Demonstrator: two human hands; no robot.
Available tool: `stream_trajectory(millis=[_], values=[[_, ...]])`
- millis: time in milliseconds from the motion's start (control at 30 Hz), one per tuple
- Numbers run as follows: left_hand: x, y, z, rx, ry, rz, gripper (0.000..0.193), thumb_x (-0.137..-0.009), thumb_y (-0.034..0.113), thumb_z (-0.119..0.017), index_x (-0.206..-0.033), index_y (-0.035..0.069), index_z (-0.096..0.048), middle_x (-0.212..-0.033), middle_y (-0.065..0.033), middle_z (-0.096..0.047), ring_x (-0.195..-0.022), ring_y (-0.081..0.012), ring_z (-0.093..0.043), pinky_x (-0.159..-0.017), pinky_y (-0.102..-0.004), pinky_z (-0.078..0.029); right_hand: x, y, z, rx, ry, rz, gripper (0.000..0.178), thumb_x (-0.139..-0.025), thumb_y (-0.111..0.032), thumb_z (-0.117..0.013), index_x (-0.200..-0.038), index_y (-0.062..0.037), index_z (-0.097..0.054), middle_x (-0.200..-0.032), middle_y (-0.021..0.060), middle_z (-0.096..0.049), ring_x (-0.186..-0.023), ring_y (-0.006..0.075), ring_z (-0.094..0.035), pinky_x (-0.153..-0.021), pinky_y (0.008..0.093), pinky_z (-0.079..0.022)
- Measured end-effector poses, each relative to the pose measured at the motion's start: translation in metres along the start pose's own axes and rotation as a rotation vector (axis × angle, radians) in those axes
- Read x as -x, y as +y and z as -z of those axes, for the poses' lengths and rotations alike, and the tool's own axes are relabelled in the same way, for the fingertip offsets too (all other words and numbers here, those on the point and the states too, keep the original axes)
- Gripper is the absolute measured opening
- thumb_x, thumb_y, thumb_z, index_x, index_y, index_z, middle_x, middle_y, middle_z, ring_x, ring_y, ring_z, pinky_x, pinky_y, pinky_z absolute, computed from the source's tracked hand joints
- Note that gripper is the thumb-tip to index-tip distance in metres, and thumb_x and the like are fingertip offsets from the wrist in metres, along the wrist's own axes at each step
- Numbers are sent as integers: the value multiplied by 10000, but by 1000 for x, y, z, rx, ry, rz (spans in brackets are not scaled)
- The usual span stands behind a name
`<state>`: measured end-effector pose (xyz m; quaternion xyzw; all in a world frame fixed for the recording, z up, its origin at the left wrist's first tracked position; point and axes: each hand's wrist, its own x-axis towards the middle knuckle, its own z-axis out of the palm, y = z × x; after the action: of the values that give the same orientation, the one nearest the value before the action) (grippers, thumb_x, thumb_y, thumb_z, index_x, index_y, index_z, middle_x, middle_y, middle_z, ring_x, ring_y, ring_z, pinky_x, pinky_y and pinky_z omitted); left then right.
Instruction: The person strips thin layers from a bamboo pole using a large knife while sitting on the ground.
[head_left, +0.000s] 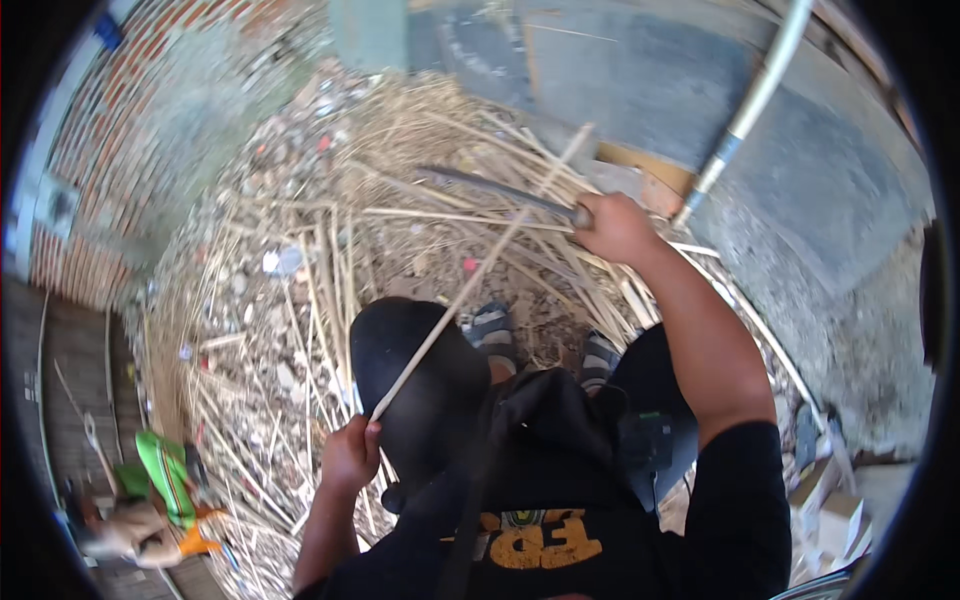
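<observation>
My left hand (350, 455) is closed around the lower end of a long, pale bamboo strip (455, 305). The strip slants up and away to the right, passing over my dark-clad left knee. In my right hand (618, 228) is the handle of a long knife (500, 186), its dark, narrow blade pointing left. Blade and strip cross near the strip's far part; whether they touch I cannot tell. Below them lie many loose bamboo strips (335, 265) and a heap of fine shavings (410, 125).
Rubble and litter (270, 330) cover the ground around my sandalled feet (490, 330). A brick wall (120, 130) rises at the left, a grey wall (840, 170) at the right. A pale pole (745, 115) leans there. Green and orange items (165, 480) are at lower left.
</observation>
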<state>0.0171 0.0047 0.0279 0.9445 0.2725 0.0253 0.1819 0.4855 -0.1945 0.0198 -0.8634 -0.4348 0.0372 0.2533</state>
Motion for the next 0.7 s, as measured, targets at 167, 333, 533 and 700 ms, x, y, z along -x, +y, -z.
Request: stream_trajectory(millis=[167, 333, 533, 700], values=[[-5, 0, 0, -37, -9, 38, 265, -1013, 284, -521, -865, 64, -522, -632, -235, -595, -597, -484, -604, -525, -565, -460, 15, -40, 12, 151, -135, 171, 155, -734, -160, -696, -873, -105, -661, -765, 159, -673, -776, 368, -680, -699, 487, -532], [-5, -4, -5, -16, -26, 60, 297, -1019, 306, -526, -858, 56, -518, -611, -238, -590, -606, -488, -609, -530, -569, -460, -4, 15, 2, 22, 48, -58, 143, -751, -170, -698, -865, -91, -664, -781, 170, -679, -768, 375, -677, -717, 484, -535], [-8, -9, -6, 78, -24, -16, 283, -1025, 266, -517, -847, 45, -507, -604, -243, -568, -601, -493, -586, -524, -556, -426, 14, -25, 1, 89, -152, 90, 191, -782, -180, -712, -913, -50, -665, -807, 173, -702, -767, 369, -684, -714, 461, -536], [-15, -5, -10, 95, -14, -30, 275, -1026, 251, -515, -851, 38, -510, -621, -248, -574, -616, -498, -585, -533, -545, -429, 0, 13, 5, 64, -234, -167, 220, -777, -188, -695, -991, -133, -687, -897, 112, -724, -841, 319, -701, -780, 449, -562]])
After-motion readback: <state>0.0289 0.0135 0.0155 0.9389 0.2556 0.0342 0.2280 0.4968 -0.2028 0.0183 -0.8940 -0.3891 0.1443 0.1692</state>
